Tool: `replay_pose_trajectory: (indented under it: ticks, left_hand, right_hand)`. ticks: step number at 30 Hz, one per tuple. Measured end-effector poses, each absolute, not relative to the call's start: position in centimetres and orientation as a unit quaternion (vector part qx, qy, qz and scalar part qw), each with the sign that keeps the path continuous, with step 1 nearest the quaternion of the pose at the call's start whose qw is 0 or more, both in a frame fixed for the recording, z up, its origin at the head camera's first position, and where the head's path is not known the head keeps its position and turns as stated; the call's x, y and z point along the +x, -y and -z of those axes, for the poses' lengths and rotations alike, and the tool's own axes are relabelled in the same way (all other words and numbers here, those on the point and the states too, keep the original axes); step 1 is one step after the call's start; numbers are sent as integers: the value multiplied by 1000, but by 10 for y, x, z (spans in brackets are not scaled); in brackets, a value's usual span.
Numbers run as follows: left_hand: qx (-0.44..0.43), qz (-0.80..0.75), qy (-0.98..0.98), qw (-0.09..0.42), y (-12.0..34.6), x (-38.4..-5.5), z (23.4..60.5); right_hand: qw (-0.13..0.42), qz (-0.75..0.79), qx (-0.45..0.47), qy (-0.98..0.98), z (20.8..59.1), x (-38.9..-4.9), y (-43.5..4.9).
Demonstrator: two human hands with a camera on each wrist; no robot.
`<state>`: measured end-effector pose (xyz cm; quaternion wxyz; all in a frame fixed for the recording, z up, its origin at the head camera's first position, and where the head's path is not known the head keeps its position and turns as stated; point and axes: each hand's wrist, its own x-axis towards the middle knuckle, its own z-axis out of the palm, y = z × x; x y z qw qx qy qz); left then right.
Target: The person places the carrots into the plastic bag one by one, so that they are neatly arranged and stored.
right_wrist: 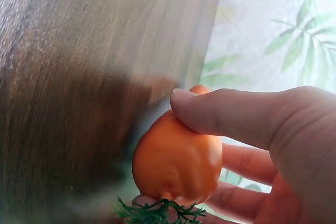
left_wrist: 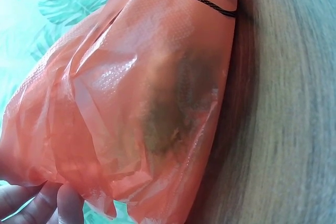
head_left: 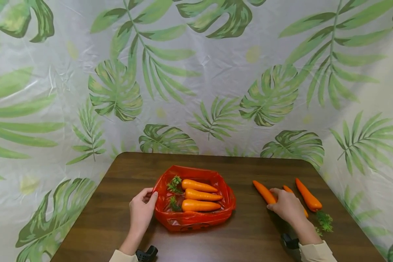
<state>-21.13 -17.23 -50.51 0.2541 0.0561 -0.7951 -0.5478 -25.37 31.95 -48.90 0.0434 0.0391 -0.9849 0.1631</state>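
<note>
A red plastic bag (head_left: 227, 214) lies with its mouth spread wide and three orange carrots (head_left: 201, 205) with green tops inside. My left hand (head_left: 142, 209) pinches the bag's left rim between thumb and fingers. From the left wrist, the bag's thin wall (left_wrist: 105, 119) fills much of the view, with dark greenery showing through. To the right, my right hand (head_left: 288, 207) holds a carrot (right_wrist: 176, 156) near its thick end, thumb on one side and fingers on the other. That carrot's tip points away to the upper left in the head view.
Two more carrots lie by my right hand: one partly hidden beneath it, and another carrot (head_left: 308, 196) further right with a green top (head_left: 324, 221). All rest on a dark wooden table (head_left: 249, 240). A leaf-patterned curtain (head_left: 216, 72) hangs behind the table's far edge.
</note>
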Motion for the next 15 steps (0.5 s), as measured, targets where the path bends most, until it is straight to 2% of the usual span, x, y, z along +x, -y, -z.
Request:
replay_pose_trajectory:
  ticks: [15]
  left_hand:
    - [59,544,797,254,171,-210,504]
  right_hand:
    - [100,-164,63,979,476,-250,-311]
